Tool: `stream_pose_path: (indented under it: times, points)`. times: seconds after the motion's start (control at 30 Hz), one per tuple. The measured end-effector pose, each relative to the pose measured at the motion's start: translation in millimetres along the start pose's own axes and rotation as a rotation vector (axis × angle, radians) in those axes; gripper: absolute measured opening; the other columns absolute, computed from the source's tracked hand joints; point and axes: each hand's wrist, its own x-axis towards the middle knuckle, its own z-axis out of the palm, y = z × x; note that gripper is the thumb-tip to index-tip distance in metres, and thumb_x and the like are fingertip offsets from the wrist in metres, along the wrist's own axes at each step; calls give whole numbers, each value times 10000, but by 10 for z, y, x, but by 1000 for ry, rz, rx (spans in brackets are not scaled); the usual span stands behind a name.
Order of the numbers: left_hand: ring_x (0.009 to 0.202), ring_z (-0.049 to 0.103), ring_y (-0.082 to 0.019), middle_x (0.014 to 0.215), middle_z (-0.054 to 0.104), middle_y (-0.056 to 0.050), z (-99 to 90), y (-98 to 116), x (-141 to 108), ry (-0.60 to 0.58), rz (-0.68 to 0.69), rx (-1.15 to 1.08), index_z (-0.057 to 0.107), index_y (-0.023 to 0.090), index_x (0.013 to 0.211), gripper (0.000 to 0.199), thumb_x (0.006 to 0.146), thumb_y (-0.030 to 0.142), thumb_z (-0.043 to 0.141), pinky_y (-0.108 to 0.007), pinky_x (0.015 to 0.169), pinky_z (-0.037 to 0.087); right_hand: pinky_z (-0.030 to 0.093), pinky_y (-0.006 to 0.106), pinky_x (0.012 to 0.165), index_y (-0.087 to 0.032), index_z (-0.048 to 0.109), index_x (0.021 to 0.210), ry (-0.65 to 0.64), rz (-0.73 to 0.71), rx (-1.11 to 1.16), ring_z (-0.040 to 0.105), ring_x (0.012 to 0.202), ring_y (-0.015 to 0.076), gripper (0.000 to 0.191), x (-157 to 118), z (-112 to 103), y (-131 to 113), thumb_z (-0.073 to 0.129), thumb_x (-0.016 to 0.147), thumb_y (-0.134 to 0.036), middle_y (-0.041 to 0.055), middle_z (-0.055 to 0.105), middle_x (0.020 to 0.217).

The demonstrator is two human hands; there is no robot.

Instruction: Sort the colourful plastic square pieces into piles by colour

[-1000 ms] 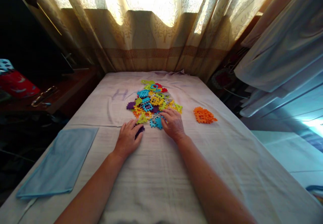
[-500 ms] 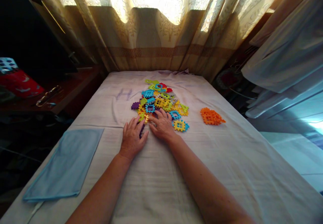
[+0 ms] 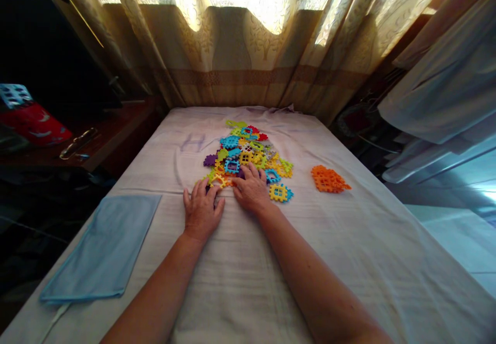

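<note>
A heap of colourful plastic interlocking tiles (image 3: 247, 156) lies on the cloth-covered surface, in yellow, blue, green, purple, red and orange. My left hand (image 3: 201, 204) rests palm down at the heap's near left edge, fingers spread; a dark tile shows partly under its fingers. My right hand (image 3: 252, 189) lies over the near middle of the heap, fingers spread and touching tiles, a purple one among them. Just right of it lies a yellow window-shaped tile (image 3: 278, 193) on a blue one. Between the hands are yellow and orange tiles (image 3: 222, 180).
A separate pile of orange tiles (image 3: 329, 179) sits to the right. On the left lies a folded light-blue cloth (image 3: 103, 248). A dark wooden cabinet (image 3: 104, 142) borders the left side, and a curtain (image 3: 232, 70) hangs behind. White fabric (image 3: 437, 96) hangs at right.
My left hand has shifted slightly left, away from my right hand, uncovering more yellow and orange tiles between them. My right hand stays at the heap. The whole view has shifted a little.
</note>
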Motion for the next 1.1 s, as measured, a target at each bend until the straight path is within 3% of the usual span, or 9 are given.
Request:
stream_pose_path:
  times: [0.3,0.47,0.57,0.7,0.93,1.1]
  points:
    - [1396,401,-351,1504,458,-162,-8,-155,32,29,-90,-25,650,231,1164,318,877,334,559,-653,1140,234,183,532,1162,-223,728,985,20,-111,20,297,1444,295,220,3,-5,47,532,946,-315,88,539,1442]
    - [1391,413,-321,1507,453,-161,16,-170,37,23,-89,-27,633,236,1175,323,879,342,558,-611,1144,255,204,480,1162,-232,725,977,112,-110,45,373,1404,260,261,45,-75,49,469,979,-280,57,604,1384]
    - [1377,433,-324,1505,454,-164,10,-173,46,7,-92,-34,629,229,1178,330,878,339,550,-601,1132,283,293,402,1116,-219,717,1006,193,-81,98,486,1301,233,290,86,-140,108,437,990,-292,81,650,1306]
    - [1362,449,-323,1499,465,-149,-1,-180,53,-2,-84,-43,631,235,1177,329,873,324,542,-585,1125,307,446,303,868,-194,707,1003,276,139,175,629,981,209,358,125,-264,375,366,990,-302,102,717,1058]
    - [1353,461,-310,1470,495,-157,17,-191,50,4,-47,-35,620,226,1184,331,886,329,515,-565,1114,330,399,289,667,-163,714,966,511,654,115,609,770,218,322,-56,-603,1263,444,892,-324,102,722,864]
    - [1356,456,-307,1451,513,-156,41,-216,52,9,-39,-37,614,227,1192,341,884,334,513,-542,1115,334,364,292,623,-168,736,912,593,823,17,571,702,211,315,-290,-711,1676,471,859,-328,101,710,814]
